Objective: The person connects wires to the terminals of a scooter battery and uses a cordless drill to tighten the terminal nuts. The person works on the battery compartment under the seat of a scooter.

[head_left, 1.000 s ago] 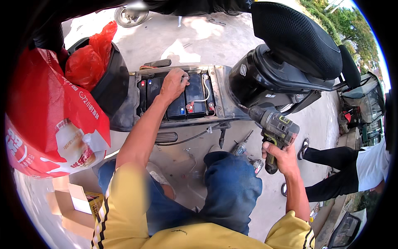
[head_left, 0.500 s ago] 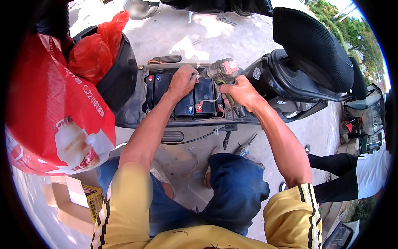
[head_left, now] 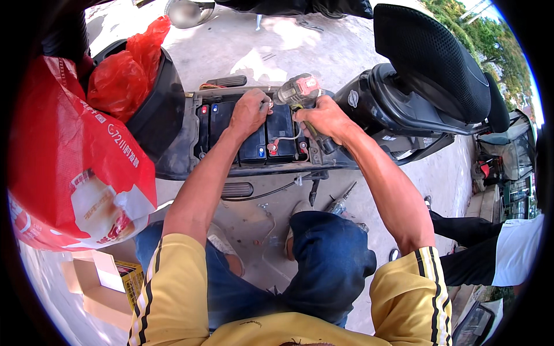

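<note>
My right hand (head_left: 328, 120) grips the handle of a cordless drill (head_left: 298, 89) with a grey and reddish body. The drill lies almost level, its nose pointing left to the far end of a black battery (head_left: 280, 124). At that same end my left hand (head_left: 250, 113) is closed in a pinch beside the drill's tip; what its fingers hold is too small to make out. Several black batteries stand side by side in the open floor compartment of a scooter (head_left: 189, 135). A short pale wire (head_left: 291, 138) arches over their near terminals.
A large red bag (head_left: 86, 173) and a thin red plastic bag (head_left: 124, 81) are at the left. The scooter's black seat (head_left: 430, 63) rises at the right. Another tool (head_left: 339, 203) and an open cardboard box (head_left: 95, 288) lie on the ground. A person in dark trousers (head_left: 470, 256) stands at the right.
The whole view has shifted slightly. Both hands and the drill stay at the battery's far end, and the drill's body sits a little more level.
</note>
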### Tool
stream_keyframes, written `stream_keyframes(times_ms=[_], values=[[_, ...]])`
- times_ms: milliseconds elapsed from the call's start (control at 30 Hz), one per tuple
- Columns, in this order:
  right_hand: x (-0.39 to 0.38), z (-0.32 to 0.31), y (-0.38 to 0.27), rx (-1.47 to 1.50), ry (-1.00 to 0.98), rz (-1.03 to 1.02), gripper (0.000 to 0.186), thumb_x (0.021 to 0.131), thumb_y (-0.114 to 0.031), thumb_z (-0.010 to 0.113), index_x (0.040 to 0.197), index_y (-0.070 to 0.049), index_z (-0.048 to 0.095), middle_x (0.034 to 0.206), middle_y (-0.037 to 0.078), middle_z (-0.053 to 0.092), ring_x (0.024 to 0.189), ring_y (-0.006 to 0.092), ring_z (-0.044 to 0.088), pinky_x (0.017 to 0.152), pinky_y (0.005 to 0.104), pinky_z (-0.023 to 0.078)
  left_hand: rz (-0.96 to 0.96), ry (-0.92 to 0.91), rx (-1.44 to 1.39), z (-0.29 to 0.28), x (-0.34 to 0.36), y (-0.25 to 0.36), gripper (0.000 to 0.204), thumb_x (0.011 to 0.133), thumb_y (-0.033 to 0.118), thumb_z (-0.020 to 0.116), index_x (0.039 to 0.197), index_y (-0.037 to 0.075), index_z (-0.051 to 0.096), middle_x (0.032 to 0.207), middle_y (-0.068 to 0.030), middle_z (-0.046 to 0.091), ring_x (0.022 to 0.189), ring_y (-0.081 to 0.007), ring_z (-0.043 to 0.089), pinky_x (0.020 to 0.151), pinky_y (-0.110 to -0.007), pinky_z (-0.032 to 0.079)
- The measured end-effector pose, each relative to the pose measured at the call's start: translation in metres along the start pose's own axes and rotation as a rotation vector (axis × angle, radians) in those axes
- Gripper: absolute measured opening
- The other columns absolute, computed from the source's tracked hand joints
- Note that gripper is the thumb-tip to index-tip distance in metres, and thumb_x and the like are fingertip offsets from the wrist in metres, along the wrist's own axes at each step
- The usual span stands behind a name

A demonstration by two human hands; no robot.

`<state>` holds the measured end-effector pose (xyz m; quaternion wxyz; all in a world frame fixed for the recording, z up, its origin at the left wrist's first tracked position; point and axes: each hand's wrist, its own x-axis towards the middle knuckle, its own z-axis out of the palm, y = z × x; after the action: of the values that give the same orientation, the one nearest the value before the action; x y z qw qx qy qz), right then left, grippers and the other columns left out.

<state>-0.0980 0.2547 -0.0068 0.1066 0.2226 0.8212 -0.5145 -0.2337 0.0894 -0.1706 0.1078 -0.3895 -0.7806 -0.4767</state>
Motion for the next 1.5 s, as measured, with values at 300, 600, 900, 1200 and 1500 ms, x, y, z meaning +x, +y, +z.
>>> stream_keyframes(times_ms=[300,600,900,1200,1500], values=[[0.006,-0.003,-0.011,-0.072,-0.029,-0.016,0.018,0.085,-0.010,0.075,0.089,0.008,0.074,0.072,0.012,0.070,0.059,0.0194,0.067,0.056,0.0354,0.053,-0.001,0.014,-0.005,0.000,0.000,0.001,0.010,0.087,0.006,0.070,0.095,0.000,0.070,0.099,-0.0164,0.068,0.101,-0.0376,0.067,0.090,-0.045,0.053],[0.014,-0.002,-0.036,-0.239,-0.055,-0.034,0.022,0.081,-0.012,0.074,0.085,0.010,0.072,0.072,0.013,0.070,0.057,0.0211,0.067,0.056,0.0370,0.054,0.005,0.021,0.027,0.002,0.001,-0.002,0.011,0.086,0.006,0.070,0.093,-0.002,0.066,0.097,-0.0180,0.066,0.100,-0.0395,0.066,0.089,-0.046,0.053],[0.017,-0.004,-0.062,-0.266,-0.114,0.051,0.020,0.082,-0.008,0.074,0.094,0.007,0.073,0.079,0.014,0.069,0.060,0.0229,0.067,0.052,0.0387,0.053,-0.057,-0.024,0.019,-0.002,0.001,0.002,0.018,0.084,0.011,0.075,0.093,-0.002,0.066,0.096,-0.0180,0.066,0.098,-0.0389,0.066,0.086,-0.046,0.053],[0.024,-0.011,-0.071,-0.334,-0.157,0.145,0.030,0.086,-0.015,0.077,0.105,0.007,0.072,0.087,0.012,0.070,0.065,0.0201,0.069,0.053,0.0341,0.059,-0.085,-0.031,0.031,-0.002,0.001,0.002,0.031,0.080,0.016,0.082,0.102,0.001,0.067,0.101,-0.0174,0.068,0.097,-0.0376,0.068,0.086,-0.045,0.054],[0.040,-0.017,-0.066,-0.302,-0.191,0.170,0.029,0.085,-0.015,0.077,0.103,0.006,0.072,0.087,0.012,0.070,0.063,0.0208,0.069,0.049,0.0346,0.058,-0.102,-0.045,0.010,-0.003,0.001,0.005,0.037,0.077,0.015,0.086,0.105,0.002,0.066,0.101,-0.0147,0.069,0.095,-0.0347,0.068,0.085,-0.044,0.055]])
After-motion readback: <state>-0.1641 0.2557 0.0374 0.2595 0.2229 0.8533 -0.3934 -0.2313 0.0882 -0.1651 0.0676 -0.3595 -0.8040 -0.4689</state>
